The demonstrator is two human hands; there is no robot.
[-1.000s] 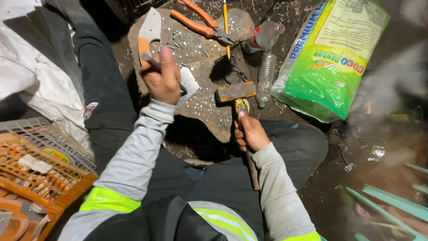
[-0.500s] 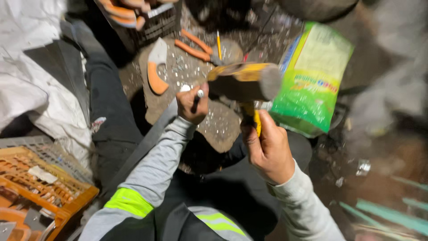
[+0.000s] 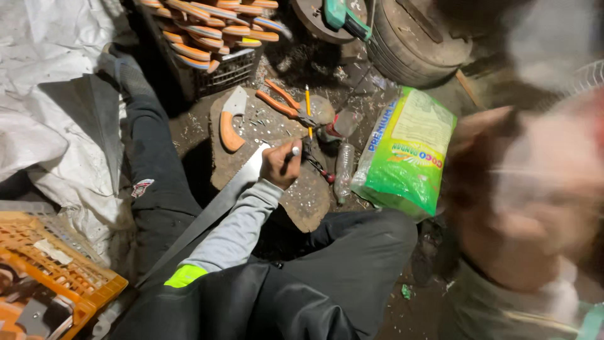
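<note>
The left hand (image 3: 280, 165) sits near the middle of the view, its fingers (image 3: 275, 179) curled shut around a small light-tipped piece (image 3: 294, 151), pressing down on the saw blade (image 3: 217, 204). That long grey blade runs from the hand toward 7 o'clock, its toothed tip lying on the flat stone slab (image 3: 308, 201) and its length crossing the dark trouser leg. The right hand (image 3: 535, 208) is a large blur at 3 o'clock, close to the camera; whether its fingers are open or closed cannot be told.

On the slab at 11 o'clock from the left hand lies a saw handle with orange grip (image 3: 230, 123), apart from the blade. Orange-handled pliers (image 3: 286, 104) and a pencil (image 3: 309, 108) lie near the slab's far edge at 12 o'clock. A clear plastic bottle (image 3: 343, 173) rests just off the slab's right edge, beside a green bag (image 3: 406, 157). A black crate of handles (image 3: 207, 38) closes the space at 11 o'clock; an orange crate (image 3: 50, 277) fills the corner at 8 o'clock.
</note>
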